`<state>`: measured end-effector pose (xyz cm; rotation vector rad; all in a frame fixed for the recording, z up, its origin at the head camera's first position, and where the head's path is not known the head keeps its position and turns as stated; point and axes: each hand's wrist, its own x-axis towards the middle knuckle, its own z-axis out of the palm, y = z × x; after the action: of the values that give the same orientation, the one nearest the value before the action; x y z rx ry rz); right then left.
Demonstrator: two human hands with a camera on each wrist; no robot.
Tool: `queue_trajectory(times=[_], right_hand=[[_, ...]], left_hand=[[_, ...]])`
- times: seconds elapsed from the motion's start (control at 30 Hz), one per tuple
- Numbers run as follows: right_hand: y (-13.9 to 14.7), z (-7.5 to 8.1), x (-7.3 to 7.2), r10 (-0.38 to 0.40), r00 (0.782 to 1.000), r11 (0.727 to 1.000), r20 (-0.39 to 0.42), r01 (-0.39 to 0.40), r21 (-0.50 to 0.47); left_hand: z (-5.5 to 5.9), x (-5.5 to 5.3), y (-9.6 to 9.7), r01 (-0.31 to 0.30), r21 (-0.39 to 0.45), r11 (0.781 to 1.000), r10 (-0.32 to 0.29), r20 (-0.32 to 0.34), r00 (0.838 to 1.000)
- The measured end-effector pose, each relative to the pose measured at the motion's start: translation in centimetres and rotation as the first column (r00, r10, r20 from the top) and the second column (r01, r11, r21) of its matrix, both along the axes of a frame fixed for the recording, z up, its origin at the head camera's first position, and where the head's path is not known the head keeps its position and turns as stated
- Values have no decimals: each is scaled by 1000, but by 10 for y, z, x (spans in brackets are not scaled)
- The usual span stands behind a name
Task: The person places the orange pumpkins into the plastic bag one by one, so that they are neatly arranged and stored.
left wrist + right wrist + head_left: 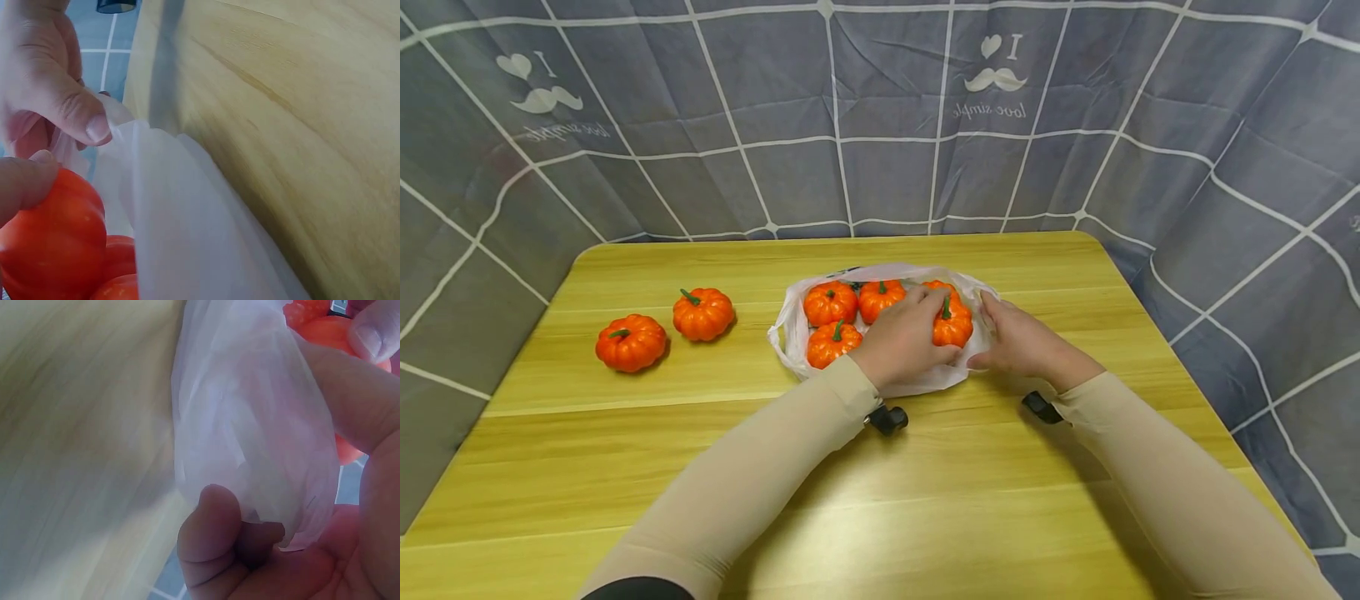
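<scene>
A white plastic bag lies spread on the table, its mouth facing up. Inside it are several small orange pumpkins with green stems. My left hand grips one pumpkin at the bag's right end; its thumb presses the orange skin in the left wrist view. At that same end, my right hand holds the bag's edge. The right wrist view shows the thin plastic between the thumb and the curled fingers. The left hand's fingertips are partly hidden behind the pumpkin in the head view.
Two more pumpkins, one farther left and one nearer the bag, sit on the left of the wooden table. A grey curtain with white lines hangs behind the table and at both sides.
</scene>
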<state>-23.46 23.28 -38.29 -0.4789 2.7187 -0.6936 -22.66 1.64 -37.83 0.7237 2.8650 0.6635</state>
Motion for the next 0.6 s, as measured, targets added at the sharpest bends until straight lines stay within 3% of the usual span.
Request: queue_trajectory(times=[0.6], right_hand=[[2,5,1,18,1000,1000,7,-18,9]], left_hand=[[-3,2,-2,83,-82,993,-85,-17,996]])
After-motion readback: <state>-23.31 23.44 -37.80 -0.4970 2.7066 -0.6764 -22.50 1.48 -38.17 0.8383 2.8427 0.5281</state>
